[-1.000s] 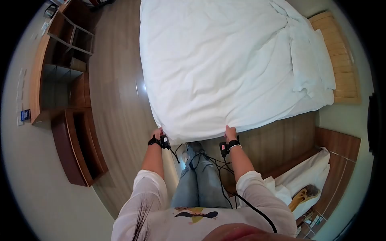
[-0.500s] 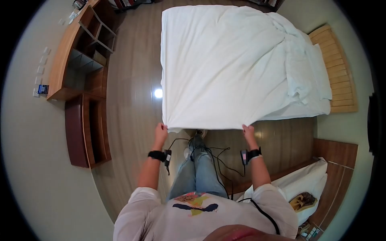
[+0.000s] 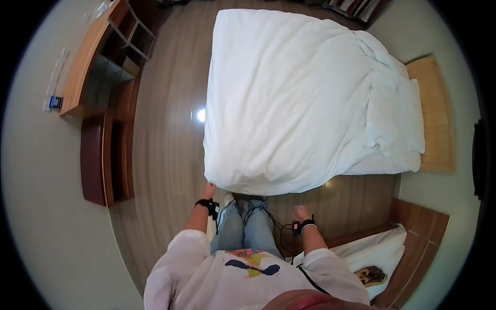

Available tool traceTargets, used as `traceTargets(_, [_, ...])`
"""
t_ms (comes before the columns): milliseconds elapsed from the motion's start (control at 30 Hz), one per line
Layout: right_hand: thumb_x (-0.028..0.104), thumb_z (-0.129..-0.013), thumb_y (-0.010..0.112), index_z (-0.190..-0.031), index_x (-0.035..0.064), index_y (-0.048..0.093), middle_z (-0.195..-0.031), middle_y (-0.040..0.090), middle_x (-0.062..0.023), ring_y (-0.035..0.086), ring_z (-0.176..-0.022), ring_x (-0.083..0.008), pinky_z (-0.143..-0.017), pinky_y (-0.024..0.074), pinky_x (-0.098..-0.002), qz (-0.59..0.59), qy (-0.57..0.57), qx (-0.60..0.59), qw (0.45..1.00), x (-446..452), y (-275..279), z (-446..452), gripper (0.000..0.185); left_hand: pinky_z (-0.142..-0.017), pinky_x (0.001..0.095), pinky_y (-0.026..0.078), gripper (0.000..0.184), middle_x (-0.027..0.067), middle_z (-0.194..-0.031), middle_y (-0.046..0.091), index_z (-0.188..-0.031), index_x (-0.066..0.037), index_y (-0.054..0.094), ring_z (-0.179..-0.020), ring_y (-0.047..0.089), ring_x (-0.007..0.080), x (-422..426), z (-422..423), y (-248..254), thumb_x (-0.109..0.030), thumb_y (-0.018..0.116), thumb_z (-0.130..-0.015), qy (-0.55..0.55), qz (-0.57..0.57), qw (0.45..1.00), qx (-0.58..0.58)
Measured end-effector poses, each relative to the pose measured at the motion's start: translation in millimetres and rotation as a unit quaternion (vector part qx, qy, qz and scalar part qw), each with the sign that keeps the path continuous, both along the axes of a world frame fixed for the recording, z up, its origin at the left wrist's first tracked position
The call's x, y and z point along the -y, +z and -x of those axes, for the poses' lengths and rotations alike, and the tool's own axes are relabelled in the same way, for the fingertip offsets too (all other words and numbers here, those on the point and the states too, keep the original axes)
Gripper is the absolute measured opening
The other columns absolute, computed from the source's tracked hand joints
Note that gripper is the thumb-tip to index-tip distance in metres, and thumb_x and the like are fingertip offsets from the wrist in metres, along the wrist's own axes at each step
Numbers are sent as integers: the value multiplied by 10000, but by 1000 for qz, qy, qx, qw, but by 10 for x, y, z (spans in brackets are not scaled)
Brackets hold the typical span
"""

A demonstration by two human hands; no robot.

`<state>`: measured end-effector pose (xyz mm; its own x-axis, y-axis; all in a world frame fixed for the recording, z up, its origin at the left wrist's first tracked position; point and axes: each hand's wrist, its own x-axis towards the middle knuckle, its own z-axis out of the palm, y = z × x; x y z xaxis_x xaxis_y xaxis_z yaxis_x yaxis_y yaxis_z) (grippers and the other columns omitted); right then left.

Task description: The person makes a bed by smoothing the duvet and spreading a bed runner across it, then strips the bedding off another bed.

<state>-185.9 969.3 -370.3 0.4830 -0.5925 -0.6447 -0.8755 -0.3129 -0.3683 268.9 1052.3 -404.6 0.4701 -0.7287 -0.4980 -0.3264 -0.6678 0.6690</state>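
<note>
A white duvet (image 3: 279, 103) covers the bed, its near edge bulging out in a rounded fold above my feet. At its near left corner, my left hand (image 3: 208, 191) pinches the cloth, and the fingertips are partly hidden by the fold. My right hand (image 3: 300, 213) is below the near edge, apart from the duvet. Its fingers look loosely bent and a little blurred, with nothing held in them. Black straps with small devices sit on both wrists, and dark cables (image 3: 276, 225) hang between them in front of my jeans.
A wooden headboard (image 3: 436, 113) stands at the bed's right end. Behind me on the right, white bedding (image 3: 385, 253) lies by a brown wooden panel (image 3: 421, 227). Along the left wall are a desk (image 3: 85, 67) and a dark red padded cabinet (image 3: 93, 160). Wood-look floor (image 3: 165, 129) runs between.
My right hand has let go of the duvet edge and drawn back toward my body. The stretched near edge has slackened into a puffed fold. My left hand has moved lower, still at the corner.
</note>
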Motion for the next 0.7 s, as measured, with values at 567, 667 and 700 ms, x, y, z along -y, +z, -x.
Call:
traceTargets(567, [119,-742,424,-739,20,480,-587,493,-55,495,-544,-125,-501,407,-229,-141,-548,289,772,-265,475,-1314,114,-688,317,393,466,164,-889,499,-898,59,435,-804,490,251,851,-875,-414,-116,657,-527,64,-69,995,-40])
traceTargets(667, [95,-726,424,-717,18,485,-594,499,-55,492,-539,-128,-499,404,-228,-175,-601,250,739,-539,631,-1572,98,-698,317,394,456,170,-883,518,-874,74,451,-809,503,265,1113,-931,99,-129,665,-526,-80,32,996,-24])
traceTargets(700, [83,-717,424,-706,17,488,-600,504,-55,493,-539,-130,-501,405,-228,-203,-620,204,730,-639,674,-1634,93,-686,322,397,424,174,-856,529,-856,71,473,-796,511,267,1201,-901,155,-171,645,-553,-139,-44,989,-30])
